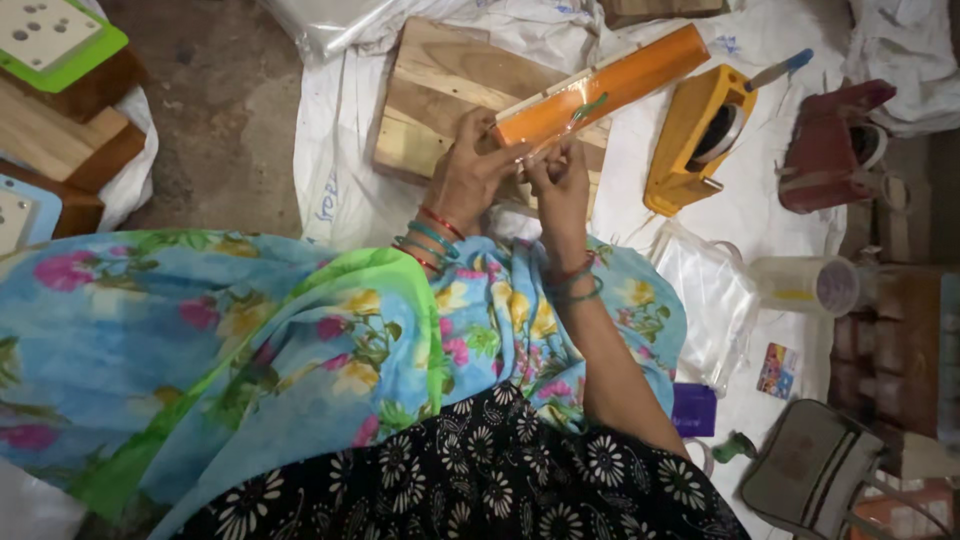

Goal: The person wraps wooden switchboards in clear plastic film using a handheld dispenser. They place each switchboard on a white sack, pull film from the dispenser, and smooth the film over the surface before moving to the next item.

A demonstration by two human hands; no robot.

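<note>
A: Two hands on one thing?
B: Yes. Left hand [468, 172] and right hand [558, 182] both pinch the near end of the orange bar [605, 85] in clear wrap.
A: Where?
B: Over the wooden board [430, 95], yellow tape dispenser [695, 135] just beside.

Red and green bangles ring both wrists; a blue floral drape covers black, white-flowered cloth.

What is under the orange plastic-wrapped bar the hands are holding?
A pale wooden board lies under the orange bar, on a white sheet. The left hand and right hand cover the bar's near end and the board below.
</note>
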